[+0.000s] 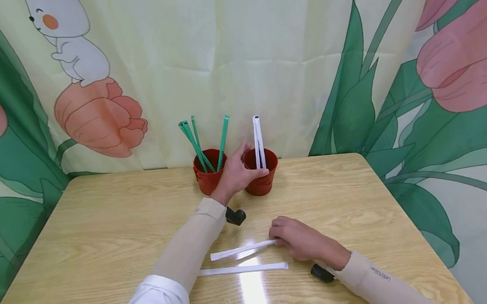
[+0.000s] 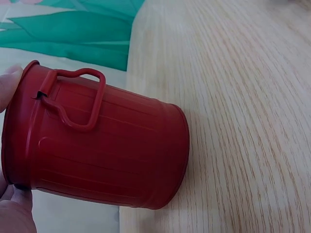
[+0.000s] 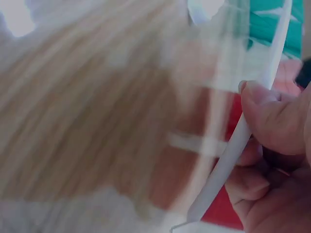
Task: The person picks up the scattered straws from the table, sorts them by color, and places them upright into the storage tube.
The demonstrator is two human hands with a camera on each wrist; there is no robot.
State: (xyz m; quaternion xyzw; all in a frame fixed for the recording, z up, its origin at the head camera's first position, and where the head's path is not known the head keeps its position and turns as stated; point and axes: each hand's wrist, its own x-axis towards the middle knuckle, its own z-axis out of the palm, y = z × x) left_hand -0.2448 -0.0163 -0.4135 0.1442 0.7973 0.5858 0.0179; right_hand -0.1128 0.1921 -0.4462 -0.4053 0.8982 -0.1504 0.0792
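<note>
My left hand grips the rim of the right-hand red bucket, its thumb lying across the near side. Two white paper-wrapped straws stand in that bucket. The left wrist view shows the same red bucket from the side, with a wire handle and the fingers at its rim. Lower down, my right hand pinches one end of a white wrapped straw, low over the table. In the right wrist view, thumb and fingers hold this straw. A second white straw lies on the table nearer me.
Left of my left hand, another red bucket holds several green wrapped straws. Both buckets stand near the back edge of the wooden table. Behind hangs a printed curtain. Light glares off the table near the straws.
</note>
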